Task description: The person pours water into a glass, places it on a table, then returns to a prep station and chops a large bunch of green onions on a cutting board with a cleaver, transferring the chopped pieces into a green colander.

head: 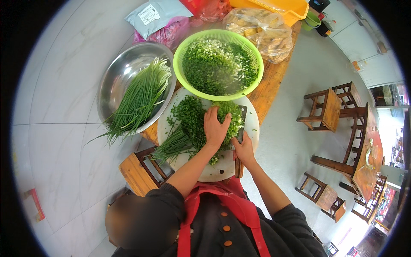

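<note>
On a round white cutting board lies a heap of chopped green chives, with paler cut pieces at its right. My left hand rests on this heap, thumb spread from the fingers. My right hand grips a cleaver by its wooden handle. The dark blade runs along the right side of the heap, its lower part hidden by greens. A bunch of uncut chives lies at the board's left. A lime-green plastic colander full of chopped chives stands just beyond the board.
Left of the board, a steel bowl holds long whole chives. Behind the colander are a tied plastic bag of brown food pieces, a yellow crate and a grey parcel. Wooden stools stand on the floor at right.
</note>
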A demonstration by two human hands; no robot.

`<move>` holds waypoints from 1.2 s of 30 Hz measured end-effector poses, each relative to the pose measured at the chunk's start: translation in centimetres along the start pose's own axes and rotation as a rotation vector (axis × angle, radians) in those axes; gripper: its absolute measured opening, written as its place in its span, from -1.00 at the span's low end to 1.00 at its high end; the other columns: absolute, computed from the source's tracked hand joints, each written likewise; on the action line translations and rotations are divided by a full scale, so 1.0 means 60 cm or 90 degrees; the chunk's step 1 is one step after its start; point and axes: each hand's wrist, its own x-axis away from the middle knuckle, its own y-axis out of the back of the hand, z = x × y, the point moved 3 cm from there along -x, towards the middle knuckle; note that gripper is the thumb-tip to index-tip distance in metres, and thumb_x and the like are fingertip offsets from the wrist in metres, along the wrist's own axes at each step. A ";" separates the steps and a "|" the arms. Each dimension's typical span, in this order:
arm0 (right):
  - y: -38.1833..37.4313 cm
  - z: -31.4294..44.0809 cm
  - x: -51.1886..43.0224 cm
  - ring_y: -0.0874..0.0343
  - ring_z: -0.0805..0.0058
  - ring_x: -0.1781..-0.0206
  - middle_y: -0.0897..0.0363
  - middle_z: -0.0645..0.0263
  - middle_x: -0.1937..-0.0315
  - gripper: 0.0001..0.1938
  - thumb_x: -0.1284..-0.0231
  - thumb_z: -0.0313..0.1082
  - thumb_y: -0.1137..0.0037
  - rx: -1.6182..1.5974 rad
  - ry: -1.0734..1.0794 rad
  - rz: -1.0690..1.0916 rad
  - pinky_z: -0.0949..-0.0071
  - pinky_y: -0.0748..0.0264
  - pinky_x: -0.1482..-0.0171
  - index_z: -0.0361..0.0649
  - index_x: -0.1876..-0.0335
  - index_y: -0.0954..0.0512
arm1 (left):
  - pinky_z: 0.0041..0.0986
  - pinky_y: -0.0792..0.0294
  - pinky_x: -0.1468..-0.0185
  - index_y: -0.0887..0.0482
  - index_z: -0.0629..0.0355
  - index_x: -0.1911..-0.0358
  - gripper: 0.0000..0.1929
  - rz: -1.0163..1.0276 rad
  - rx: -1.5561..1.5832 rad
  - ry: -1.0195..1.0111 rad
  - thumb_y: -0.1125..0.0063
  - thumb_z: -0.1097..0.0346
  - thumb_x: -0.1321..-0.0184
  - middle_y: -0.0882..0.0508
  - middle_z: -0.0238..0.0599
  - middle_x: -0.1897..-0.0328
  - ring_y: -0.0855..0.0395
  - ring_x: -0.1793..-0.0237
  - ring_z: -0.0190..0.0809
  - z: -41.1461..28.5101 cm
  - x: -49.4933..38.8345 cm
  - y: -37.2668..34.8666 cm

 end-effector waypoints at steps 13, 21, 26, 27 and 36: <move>-0.042 0.189 0.110 -0.27 0.56 0.80 -0.38 0.30 0.52 -0.82 -0.35 -0.45 0.02 -0.068 -0.058 -0.069 0.46 -0.38 0.74 -0.20 0.05 -0.26 | -0.15 -0.34 -0.21 -0.53 0.36 0.00 -0.53 0.016 0.062 -0.097 -0.30 0.17 -0.12 -0.57 0.04 -0.09 -0.47 -0.12 0.12 -0.148 -0.020 0.125; 0.003 0.323 -0.136 -0.45 0.40 0.72 -0.48 0.19 0.54 -0.83 -0.32 -0.44 0.03 0.127 0.065 -0.058 0.33 -0.49 0.65 -0.29 0.08 -0.31 | -0.13 -0.35 -0.22 -0.56 0.44 -0.07 -0.44 -0.028 0.100 -0.100 -0.24 0.03 -0.20 -0.60 0.10 -0.11 -0.48 -0.16 0.16 -0.179 -0.275 0.063; 0.037 0.377 -0.290 -0.66 -0.16 0.20 -0.63 -0.25 0.30 -0.78 -0.33 -0.40 0.12 0.835 0.187 -0.145 0.00 -0.58 0.13 -0.35 0.01 -0.35 | 0.09 0.30 -0.57 -0.24 0.27 -0.43 -0.22 0.173 -0.090 0.035 0.16 -0.27 -0.38 -0.27 0.12 -0.50 -0.03 -0.55 0.17 -0.130 -0.354 -0.003; 0.037 0.386 -0.303 -0.65 -0.17 0.19 -0.63 -0.24 0.31 -0.78 -0.34 -0.40 0.14 0.871 0.224 -0.139 0.00 -0.57 0.13 -0.34 0.01 -0.35 | 0.08 0.29 -0.58 -0.26 0.26 -0.42 -0.26 0.112 -0.116 -0.021 0.16 -0.22 -0.40 -0.28 0.10 -0.50 -0.03 -0.55 0.16 -0.126 -0.356 0.001; 0.086 0.418 -0.202 -0.69 0.02 0.36 -0.65 -0.09 0.36 -0.76 -0.36 -0.36 0.01 0.679 0.294 -0.225 0.08 -0.58 0.30 -0.31 -0.01 -0.36 | -0.20 -0.41 -0.15 -0.76 0.11 0.16 -0.86 -0.072 0.114 -0.180 -0.13 0.37 -0.32 -0.64 -0.28 -0.13 -0.46 -0.19 -0.03 -0.084 -0.202 0.116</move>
